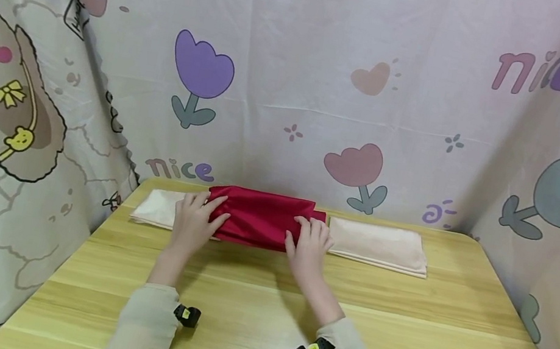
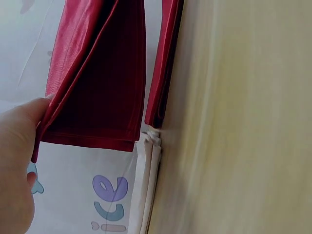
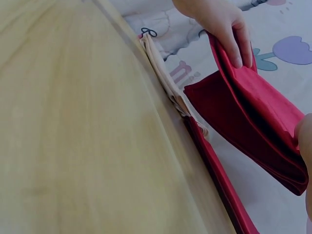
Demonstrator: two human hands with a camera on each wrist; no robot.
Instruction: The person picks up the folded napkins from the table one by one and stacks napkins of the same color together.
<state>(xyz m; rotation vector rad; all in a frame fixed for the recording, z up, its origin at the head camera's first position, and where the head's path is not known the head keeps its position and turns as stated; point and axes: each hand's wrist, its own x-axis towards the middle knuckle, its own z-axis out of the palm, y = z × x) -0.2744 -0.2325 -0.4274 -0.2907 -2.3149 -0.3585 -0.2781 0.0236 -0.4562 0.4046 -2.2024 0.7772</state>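
A folded red cloth point(image 1: 257, 215) is held up off the table between both hands, its layers hanging partly apart at the lower side. My left hand point(image 1: 191, 218) pinches its left end, thumb on the near face; the left wrist view shows that hand point(image 2: 17, 161) at the cloth's edge. At the other end, my right hand point(image 1: 310, 246) grips the cloth, though the right wrist view catches only a sliver of it point(image 3: 305, 146). Below the raised cloth point(image 3: 273, 107), a second folded red cloth point(image 3: 214, 175) lies on the table, mostly covered in the head view.
Folded cream cloths lie along the far table edge, one at left point(image 1: 156, 207) and one at right point(image 1: 378, 245). The wooden table point(image 1: 239, 316) ends at a printed curtain point(image 1: 285, 76) behind, with more curtain at both sides.
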